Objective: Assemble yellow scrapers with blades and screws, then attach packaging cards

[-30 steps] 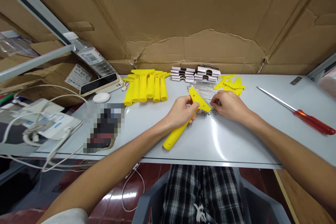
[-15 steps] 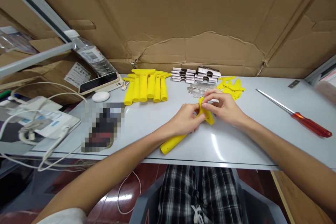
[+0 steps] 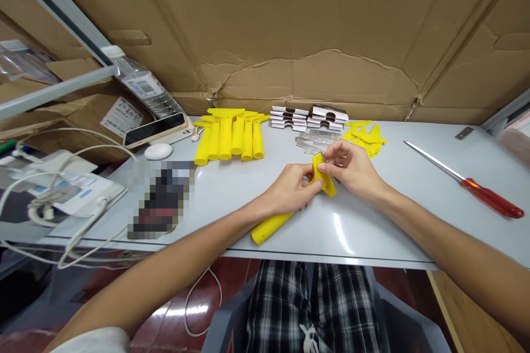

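Observation:
A yellow plastic scraper (image 3: 273, 227) lies slanted at the table's front, its tube handle toward me on the left and its wide head up to the right. My left hand (image 3: 295, 187) is closed around it just below the head. My right hand (image 3: 348, 168) pinches the head's right side, thumb pressed on its face and the other fingers curled behind. A thin greyish edge shows at the head's upper end; whether it is a blade I cannot tell. Behind my hands lie loose metal blades (image 3: 314, 140) and several flat yellow pieces (image 3: 366, 139).
Several yellow scrapers (image 3: 226, 135) stand in a row at the back left, beside stacked white blade packs (image 3: 289, 117). A red-handled screwdriver (image 3: 491, 197) lies right; a small metal plate (image 3: 464, 132) is behind it. Phone (image 3: 155, 129), bottle (image 3: 144, 85) and cables (image 3: 80, 234) crowd the left.
My right hand's fingers have drawn back slightly to the right from the scraper head's top end, and its thumb now rests on the face. The left hand keeps its hold.

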`<state>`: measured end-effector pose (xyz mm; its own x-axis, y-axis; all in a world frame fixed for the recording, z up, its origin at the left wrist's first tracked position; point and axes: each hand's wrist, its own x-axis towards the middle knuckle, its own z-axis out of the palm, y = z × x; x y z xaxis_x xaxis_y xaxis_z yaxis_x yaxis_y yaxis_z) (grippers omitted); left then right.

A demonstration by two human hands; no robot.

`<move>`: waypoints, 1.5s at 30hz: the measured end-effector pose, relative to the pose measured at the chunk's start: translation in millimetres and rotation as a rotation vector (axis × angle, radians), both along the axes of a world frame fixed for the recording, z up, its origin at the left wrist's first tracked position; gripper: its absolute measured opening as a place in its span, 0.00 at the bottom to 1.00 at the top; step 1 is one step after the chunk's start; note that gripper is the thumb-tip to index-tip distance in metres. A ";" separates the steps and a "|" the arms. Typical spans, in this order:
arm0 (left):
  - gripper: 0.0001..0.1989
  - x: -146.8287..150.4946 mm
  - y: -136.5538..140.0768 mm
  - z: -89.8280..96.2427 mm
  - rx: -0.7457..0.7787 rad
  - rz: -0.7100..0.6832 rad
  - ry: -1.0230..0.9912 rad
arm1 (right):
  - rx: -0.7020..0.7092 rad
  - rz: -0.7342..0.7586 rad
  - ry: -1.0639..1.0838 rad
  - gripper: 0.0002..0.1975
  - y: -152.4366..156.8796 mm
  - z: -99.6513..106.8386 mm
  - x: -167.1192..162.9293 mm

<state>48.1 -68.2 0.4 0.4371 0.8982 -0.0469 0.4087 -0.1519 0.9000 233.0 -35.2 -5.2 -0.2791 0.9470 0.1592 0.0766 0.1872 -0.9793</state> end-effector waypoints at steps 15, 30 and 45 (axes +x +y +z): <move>0.06 1.5 2.1 -0.4 -0.102 0.017 -0.118 | -0.001 0.070 0.025 0.18 7.1 0.8 8.2; 0.06 1.6 2.3 -1.6 -0.026 0.066 0.019 | 0.716 0.030 -0.467 0.08 -0.7 -4.9 9.6; 0.08 3.0 1.4 0.1 0.019 0.062 0.010 | 0.437 0.055 -0.347 0.05 -2.3 -0.8 8.8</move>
<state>51.2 -66.8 0.5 0.3802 0.9243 -0.0337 0.4267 -0.1429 0.8930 241.8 -37.4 -6.1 -0.4325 0.7958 0.4238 0.3594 0.5833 -0.7285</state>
